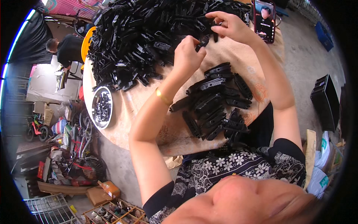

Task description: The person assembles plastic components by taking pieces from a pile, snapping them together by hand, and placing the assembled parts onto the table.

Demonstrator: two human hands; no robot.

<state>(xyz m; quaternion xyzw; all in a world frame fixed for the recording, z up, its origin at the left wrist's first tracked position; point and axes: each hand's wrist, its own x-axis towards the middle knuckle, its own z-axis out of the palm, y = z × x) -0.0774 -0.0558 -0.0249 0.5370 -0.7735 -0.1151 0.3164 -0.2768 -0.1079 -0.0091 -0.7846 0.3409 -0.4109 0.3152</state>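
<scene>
A large heap of black plastic parts [138,41] covers the far side of a round table with a tan cloth [149,128]. My left hand [189,55] is closed on a small black plastic part [202,42] at the heap's near edge. Just right of it, my right hand [230,27] reaches to the heap's right side, thumb and index finger curved and apart. Nothing plainly shows as held there. Nearer to me lies a smaller pile of longer black plastic pieces [210,100], below both hands.
An oval metal dish [93,115] of small shiny parts sits at the table's left edge. A phone [264,20] playing a video stands far right. Black bin [325,100] on the floor at right; clutter and a bicycle at left. Another person [69,48] bends over far left.
</scene>
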